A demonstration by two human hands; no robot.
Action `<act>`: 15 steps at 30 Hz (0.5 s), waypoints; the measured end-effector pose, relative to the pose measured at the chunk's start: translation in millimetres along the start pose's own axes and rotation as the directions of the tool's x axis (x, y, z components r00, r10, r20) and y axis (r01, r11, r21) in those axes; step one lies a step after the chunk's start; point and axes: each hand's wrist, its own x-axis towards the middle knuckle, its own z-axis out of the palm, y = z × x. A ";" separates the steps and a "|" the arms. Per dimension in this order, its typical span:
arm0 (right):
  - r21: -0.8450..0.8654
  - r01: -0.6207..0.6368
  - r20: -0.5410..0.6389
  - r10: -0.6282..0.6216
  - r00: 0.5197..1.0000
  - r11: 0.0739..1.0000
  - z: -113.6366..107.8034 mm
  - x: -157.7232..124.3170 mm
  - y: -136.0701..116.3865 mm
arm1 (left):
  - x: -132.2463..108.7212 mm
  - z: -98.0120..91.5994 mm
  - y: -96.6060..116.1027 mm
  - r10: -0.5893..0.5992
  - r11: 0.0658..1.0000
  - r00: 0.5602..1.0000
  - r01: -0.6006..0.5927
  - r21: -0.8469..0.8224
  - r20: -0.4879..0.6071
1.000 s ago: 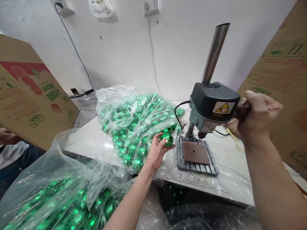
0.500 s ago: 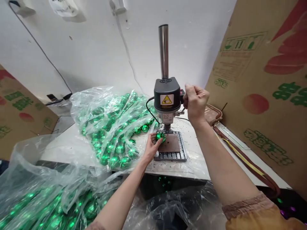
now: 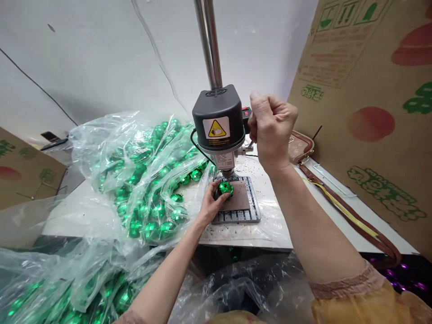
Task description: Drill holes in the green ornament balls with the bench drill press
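Between the thumb and fingers of my left hand [image 3: 213, 201] is a shiny green faceted ball [image 3: 225, 188]. The ball sits on a brown board [image 3: 239, 200] on the slotted metal base [image 3: 255, 211] of a small drill press [image 3: 218, 119], right below its chuck. My right hand [image 3: 275, 128] is closed in a fist at the right side of the press, by its lever; the part inside the fist is hidden. A clear plastic bag [image 3: 101, 135] with several green balls lies to the left.
Another plastic bag [image 3: 81, 288] of green balls is at the lower left. Cardboard boxes [image 3: 337, 135] flank the white table [image 3: 280, 234]. A brown purse [image 3: 299, 146] with a strap lies on the right. Dark specks surround the drill base.
The view has moved closer to the press and tilted down. My left hand has brought the green ball under the chuck, over the board's middle. My right hand remains closed by the lever.
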 end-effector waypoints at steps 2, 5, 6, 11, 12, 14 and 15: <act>-0.005 -0.005 0.007 0.005 1.000 1.000 -0.3 -0.2 -0.9 | 0.3 1.6 2.2 0.006 0.999 1.000 -0.008 0.046 0.027; 0.019 -0.011 0.013 0.011 1.000 1.000 -0.6 -0.7 -3.7 | -0.5 5.8 6.0 0.032 0.994 0.998 -0.037 0.107 0.049; 0.026 -0.011 0.014 0.010 1.000 1.000 -0.7 -0.9 -4.7 | -1.2 7.6 6.8 0.044 0.991 0.998 -0.050 0.125 0.047; 0.047 -0.021 0.034 0.020 0.999 0.999 -1.6 -1.1 -8.3 | -5.0 14.9 5.0 0.075 0.975 0.995 -0.086 0.207 0.060; 0.060 -0.023 0.037 0.021 0.999 0.998 -2.0 -0.7 -8.6 | -5.4 15.2 4.0 0.076 0.972 0.995 -0.088 0.217 0.063; 0.098 -0.027 0.038 0.024 0.999 0.995 -2.7 0.7 -8.8 | -6.0 14.6 2.2 0.073 0.969 0.995 -0.086 0.233 0.066; 0.123 -0.029 0.037 0.024 0.999 0.992 -3.0 1.5 -8.9 | -6.2 14.0 1.4 0.069 0.968 0.995 -0.082 0.238 0.066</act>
